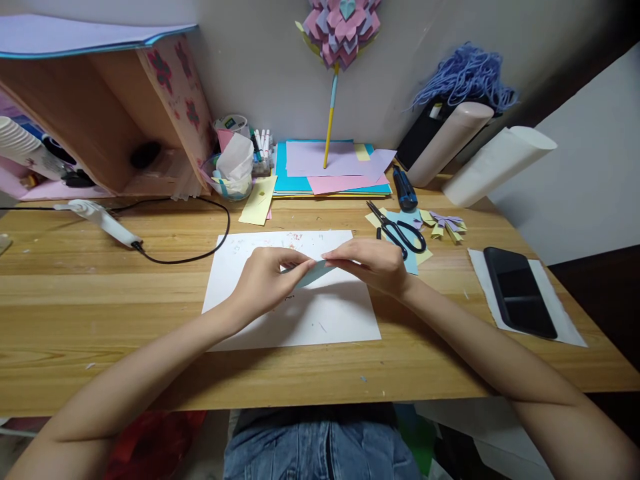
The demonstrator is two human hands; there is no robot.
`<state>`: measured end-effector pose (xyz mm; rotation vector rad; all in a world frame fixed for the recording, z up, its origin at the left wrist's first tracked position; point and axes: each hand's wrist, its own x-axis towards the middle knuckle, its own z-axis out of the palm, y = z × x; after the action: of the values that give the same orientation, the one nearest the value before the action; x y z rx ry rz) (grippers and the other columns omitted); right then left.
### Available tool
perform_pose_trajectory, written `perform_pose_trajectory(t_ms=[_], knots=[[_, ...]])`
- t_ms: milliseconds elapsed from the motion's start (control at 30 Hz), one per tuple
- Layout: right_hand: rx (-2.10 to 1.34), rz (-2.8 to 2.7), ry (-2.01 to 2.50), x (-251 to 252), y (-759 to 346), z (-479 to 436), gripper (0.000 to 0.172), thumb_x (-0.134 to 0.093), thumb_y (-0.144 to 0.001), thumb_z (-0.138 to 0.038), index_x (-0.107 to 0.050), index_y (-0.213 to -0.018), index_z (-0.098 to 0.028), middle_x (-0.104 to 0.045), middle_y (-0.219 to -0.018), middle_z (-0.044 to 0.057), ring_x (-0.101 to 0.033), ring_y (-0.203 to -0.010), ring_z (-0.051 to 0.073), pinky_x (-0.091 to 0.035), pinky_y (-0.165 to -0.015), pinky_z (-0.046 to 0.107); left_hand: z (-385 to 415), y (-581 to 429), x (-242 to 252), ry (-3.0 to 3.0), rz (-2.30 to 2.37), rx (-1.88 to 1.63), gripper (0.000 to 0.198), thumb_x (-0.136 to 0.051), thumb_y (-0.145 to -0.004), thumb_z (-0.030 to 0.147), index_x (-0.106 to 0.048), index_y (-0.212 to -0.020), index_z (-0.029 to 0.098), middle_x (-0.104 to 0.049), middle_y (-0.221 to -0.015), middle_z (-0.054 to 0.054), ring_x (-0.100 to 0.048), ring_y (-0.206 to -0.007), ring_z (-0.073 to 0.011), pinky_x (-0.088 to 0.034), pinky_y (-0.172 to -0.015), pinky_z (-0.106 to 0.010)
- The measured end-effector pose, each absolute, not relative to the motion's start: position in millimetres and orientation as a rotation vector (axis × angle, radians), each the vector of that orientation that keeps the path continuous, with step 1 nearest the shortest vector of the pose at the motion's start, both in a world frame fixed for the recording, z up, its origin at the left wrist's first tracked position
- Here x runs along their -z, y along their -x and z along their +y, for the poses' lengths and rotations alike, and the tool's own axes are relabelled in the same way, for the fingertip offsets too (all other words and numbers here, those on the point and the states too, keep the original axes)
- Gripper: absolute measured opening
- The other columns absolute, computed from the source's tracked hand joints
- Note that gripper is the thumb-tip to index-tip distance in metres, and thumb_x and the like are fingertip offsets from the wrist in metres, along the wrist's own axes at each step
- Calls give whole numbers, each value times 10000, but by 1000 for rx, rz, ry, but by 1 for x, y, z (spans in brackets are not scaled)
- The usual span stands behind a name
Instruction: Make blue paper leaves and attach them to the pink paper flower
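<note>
1. My left hand (265, 283) and right hand (373, 267) each pinch one end of a pale blue folded paper piece (313, 272) between thumb and fingertips.
2. The piece sits just above a white paper sheet (320, 320), which lies flat on the light wooden desk (100, 300) straight in front of me.
3. I judge this to be a fold in progress (the piece looks like a pointed strip, though my fingers hide its ends).
4. The next move calls for aligned edges and a firm press along the crease. The black-handled scissors (400, 233) lie near my right hand, untouched.

Bare arms (150, 373), blue denim jeans (320, 450)
</note>
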<state>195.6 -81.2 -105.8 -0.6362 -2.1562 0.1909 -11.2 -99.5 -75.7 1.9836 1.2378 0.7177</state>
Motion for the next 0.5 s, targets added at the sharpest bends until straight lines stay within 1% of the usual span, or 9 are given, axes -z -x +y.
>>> perform_pose_trajectory(t_ms=[200,333,433,500], knots=[[-201,-2160,627,106,-194,-79,132,-552,-815,-157,-650,-890,-205,-706,-763,22,-649,-679,125,-532,-620,268,-99,11,75,-2024,1211,-733,218,-510,-810,312,-707,-804,219,-710,-799,-12,-624,-700,-151,-446,-604,-244],[-269,-2155,657,102,-195,-79,166,-529,-825,-139,-647,-922,-203,-706,-800,31,-648,-720,134,-527,-633,281,-96,16,70,-2093,1191,-665,217,-488,-829,302,-693,-872,244,-700,-861,-5,-621,-745,-150,-456,-659,-261],[-291,-2143,711,101,-195,-79,169,-533,-821,-142,-652,-923,-204,-707,-811,31,-643,-733,142,-520,-639,289,-94,18,68,-2168,1170,-680,197,-546,-797,308,-673,-936,250,-686,-914,-11,-616,-790,-151,-460,-697,-269],[-314,-2130,740,100,-195,-79,167,-529,-824,-150,-656,-914,-212,-707,-812,25,-641,-732,142,-519,-649,291,-95,17,69,-2239,1171,-720,230,-598,-761,304,-658,-976,247,-679,-920,-19,-613,-787,-153,-462,-696,-271]])
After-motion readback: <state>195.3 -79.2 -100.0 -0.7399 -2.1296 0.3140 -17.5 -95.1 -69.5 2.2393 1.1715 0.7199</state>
